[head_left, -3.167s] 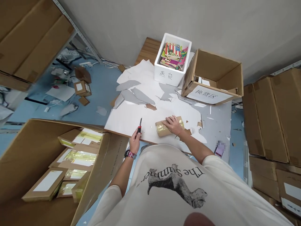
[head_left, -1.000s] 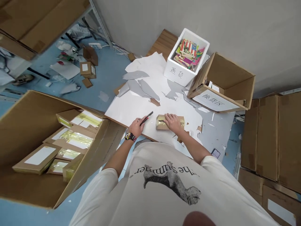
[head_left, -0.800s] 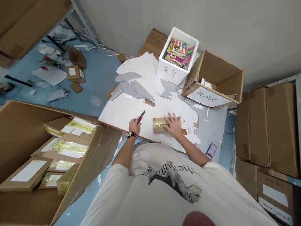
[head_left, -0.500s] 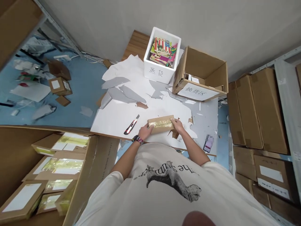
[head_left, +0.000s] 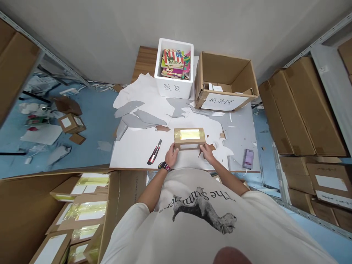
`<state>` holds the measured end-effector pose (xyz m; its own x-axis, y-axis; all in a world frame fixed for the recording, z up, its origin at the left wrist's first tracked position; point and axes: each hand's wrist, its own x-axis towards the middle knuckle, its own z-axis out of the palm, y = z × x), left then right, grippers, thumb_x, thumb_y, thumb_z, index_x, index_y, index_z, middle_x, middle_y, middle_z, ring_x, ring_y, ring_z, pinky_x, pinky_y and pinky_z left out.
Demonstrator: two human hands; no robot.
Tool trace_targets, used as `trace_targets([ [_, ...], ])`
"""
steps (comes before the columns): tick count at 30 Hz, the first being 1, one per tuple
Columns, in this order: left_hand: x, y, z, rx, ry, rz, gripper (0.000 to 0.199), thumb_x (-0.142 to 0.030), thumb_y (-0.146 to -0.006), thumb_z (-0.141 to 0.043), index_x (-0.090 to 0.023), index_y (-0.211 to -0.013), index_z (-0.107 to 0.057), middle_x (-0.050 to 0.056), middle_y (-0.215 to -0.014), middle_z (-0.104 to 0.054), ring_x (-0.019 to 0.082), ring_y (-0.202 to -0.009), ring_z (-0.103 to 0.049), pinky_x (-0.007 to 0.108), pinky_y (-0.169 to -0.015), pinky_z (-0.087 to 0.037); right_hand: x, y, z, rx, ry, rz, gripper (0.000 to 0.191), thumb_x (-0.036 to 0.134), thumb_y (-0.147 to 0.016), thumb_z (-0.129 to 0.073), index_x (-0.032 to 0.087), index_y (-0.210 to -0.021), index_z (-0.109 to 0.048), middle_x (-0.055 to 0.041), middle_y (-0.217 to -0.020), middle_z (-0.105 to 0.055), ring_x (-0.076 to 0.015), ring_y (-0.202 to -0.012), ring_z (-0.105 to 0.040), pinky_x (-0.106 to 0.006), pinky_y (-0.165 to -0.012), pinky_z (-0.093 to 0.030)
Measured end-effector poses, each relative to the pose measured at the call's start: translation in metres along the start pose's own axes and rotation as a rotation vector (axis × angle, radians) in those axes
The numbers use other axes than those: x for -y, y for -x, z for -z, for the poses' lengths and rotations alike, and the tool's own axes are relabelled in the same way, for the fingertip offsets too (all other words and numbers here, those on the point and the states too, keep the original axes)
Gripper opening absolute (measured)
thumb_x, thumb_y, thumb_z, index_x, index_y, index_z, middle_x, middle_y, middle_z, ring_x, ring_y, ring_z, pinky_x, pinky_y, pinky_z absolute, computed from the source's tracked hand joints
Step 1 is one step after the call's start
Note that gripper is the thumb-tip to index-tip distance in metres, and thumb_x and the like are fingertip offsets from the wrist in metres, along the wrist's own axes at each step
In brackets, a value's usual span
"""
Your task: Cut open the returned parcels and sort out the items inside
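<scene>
1. The left hand (head_left: 172, 155) and right hand (head_left: 207, 152) both grasp a small cardboard parcel (head_left: 189, 135) at its near edge, one toward each lower corner, with curled fingers pressed against the brown board. The near side is partly hidden, so the exact finger placement is hard to judge.
2. The parcel is a flat rectangular block with a glossy, yellowish strip of tape across its top. It sits square over a white laminated board (head_left: 132, 154), close to the board's near edge.
3. A red-and-black utility knife (head_left: 154, 151) lies on the board just beside the left hand, untouched, its slim metal blade pointing away.
4. The board's white skin is torn in ragged patches, exposing grey backing (head_left: 236, 146) and brown scraps.
5. Farther along stands a white foam box (head_left: 173, 90) packed with colourful printed booklets (head_left: 173, 62), next to an open corrugated carton (head_left: 225, 73) with a white paper label.
6. A large open carton (head_left: 82, 211) at lower left holds more taped parcels, and a blurred purple object (head_left: 248, 158) lies at the board's right edge.
</scene>
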<state>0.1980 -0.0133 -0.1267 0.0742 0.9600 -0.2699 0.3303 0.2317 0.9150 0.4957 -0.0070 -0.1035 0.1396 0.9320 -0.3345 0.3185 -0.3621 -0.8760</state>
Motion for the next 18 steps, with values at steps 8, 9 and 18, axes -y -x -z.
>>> trace_targets([
  [8, 0.025, -0.007, 0.077, -0.126, -0.552, -0.006, 0.05, -0.025, -0.1, -0.06, -0.021, -0.149, -0.073, 0.017, -0.162, -0.067, 0.036, -0.155, -0.057, 0.054, -0.135, -0.042, -0.012, 0.005, 0.004, -0.038, 0.177, -0.019, 0.04, 0.041, -0.094, -0.05, 0.022, -0.114, -0.079, -0.0135, -0.113, -0.082, -0.0347, -0.117, -0.074, -0.055, -0.114, -0.057],
  [9, 0.034, -0.003, 0.089, -0.21, -0.616, 0.046, 0.056, -0.028, -0.099, -0.064, -0.019, -0.154, -0.069, 0.02, -0.166, -0.061, 0.039, -0.157, -0.054, 0.056, -0.134, -0.041, -0.006, 0.006, 0.007, -0.11, 0.222, 0.008, 0.045, 0.039, -0.097, -0.045, 0.021, -0.118, -0.08, -0.0153, -0.121, -0.081, -0.0352, -0.123, -0.072, -0.056, -0.117, -0.055],
  [18, 0.056, 0.013, 0.118, -0.363, -0.436, 0.486, 0.038, -0.047, -0.099, -0.072, -0.022, -0.127, -0.066, 0.013, -0.108, -0.074, 0.033, -0.102, -0.072, 0.05, -0.098, -0.059, 0.087, -0.013, -0.03, 0.126, 0.847, 0.436, 0.06, 0.029, -0.113, -0.046, 0.028, -0.173, -0.055, -0.0124, -0.178, -0.053, -0.0375, -0.167, -0.036, -0.071, -0.14, -0.018],
])
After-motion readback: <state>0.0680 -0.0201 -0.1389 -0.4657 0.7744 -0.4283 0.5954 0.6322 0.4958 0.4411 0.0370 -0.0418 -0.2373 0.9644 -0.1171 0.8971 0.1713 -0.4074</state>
